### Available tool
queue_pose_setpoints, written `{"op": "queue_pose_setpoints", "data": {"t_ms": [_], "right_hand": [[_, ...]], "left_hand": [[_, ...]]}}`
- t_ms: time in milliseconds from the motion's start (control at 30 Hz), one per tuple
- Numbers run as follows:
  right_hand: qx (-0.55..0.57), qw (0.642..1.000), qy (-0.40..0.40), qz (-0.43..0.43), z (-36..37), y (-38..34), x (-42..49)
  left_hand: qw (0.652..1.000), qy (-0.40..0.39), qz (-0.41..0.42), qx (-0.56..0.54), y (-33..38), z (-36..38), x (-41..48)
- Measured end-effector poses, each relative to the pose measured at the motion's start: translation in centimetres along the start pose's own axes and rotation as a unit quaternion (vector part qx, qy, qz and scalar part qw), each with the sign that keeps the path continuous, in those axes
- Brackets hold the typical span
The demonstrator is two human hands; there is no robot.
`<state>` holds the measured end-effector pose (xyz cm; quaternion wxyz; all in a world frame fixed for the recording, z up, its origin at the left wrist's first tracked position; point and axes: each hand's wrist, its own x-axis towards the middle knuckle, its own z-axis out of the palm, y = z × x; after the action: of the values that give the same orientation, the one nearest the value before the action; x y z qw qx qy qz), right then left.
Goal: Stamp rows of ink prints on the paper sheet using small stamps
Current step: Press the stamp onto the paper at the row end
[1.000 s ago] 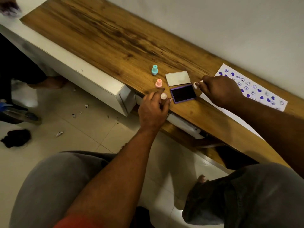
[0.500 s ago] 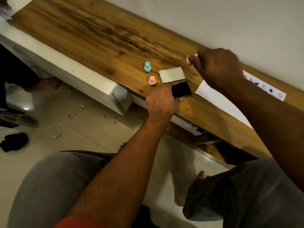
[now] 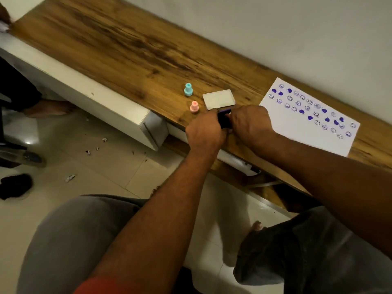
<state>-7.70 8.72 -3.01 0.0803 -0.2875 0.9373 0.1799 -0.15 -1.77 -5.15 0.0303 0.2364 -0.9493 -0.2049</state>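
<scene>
Both hands, the left hand [image 3: 204, 132] and right hand [image 3: 249, 124], closed around the ink pad [image 3: 224, 119], hiding it; teal stamp [image 3: 188, 89], pink stamp [image 3: 194, 106] and lid [image 3: 219, 99] stood nearby on the counter [image 3: 127, 49]; the paper sheet [image 3: 307, 128] lay beside.

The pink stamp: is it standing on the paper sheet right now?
No. The pink stamp stands on the bare wooden tabletop, left of the ink pad lid, well away from the paper sheet.

Our right hand [image 3: 249, 124] now comes down from above the paper sheet [image 3: 307, 115] to the ink pad [image 3: 224, 119], meeting our left hand [image 3: 204, 131] there, so both hands now close around the pad. The sheet at three o'clock, half covered a moment ago, now shows its rows of purple hearts and smileys.
</scene>
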Motion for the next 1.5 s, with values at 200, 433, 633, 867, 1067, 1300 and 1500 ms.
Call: {"op": "queue_pose_setpoints", "data": {"t_ms": [200, 433, 633, 867, 1067, 1300, 1500], "right_hand": [[-0.013, 1.000, -0.020, -0.016, -0.7, -0.1, -0.1], [0.097, 0.993, 0.044, -0.041, -0.6, 2.9, -0.6], [0.297, 0.932, 0.159, 0.134, 4.3, 13.5, -6.5], [0.314, 0.890, 0.152, 0.293, 12.4, 26.1, -12.7], [0.379, 0.869, 0.141, 0.284, 15.1, 28.4, -13.5], [0.357, 0.890, 0.132, 0.252, 15.8, 29.1, -13.1], [0.320, 0.908, 0.111, 0.247, 15.0, 29.2, -13.1]], "left_hand": [[1.000, -0.005, -0.006, -0.002, 0.1, -0.2, -0.1], [0.999, -0.008, -0.014, 0.049, 1.4, 0.0, 0.4], [0.995, 0.012, 0.077, 0.063, 4.5, 0.0, 0.0], [0.962, 0.006, 0.273, -0.005, 13.0, 5.5, -3.9], [0.944, -0.030, 0.330, 0.003, 18.8, 10.5, -5.3], [0.942, -0.028, 0.331, 0.042, 19.4, 12.0, -5.2], [0.941, -0.026, 0.334, 0.051, 19.3, 12.0, -5.3]]}}
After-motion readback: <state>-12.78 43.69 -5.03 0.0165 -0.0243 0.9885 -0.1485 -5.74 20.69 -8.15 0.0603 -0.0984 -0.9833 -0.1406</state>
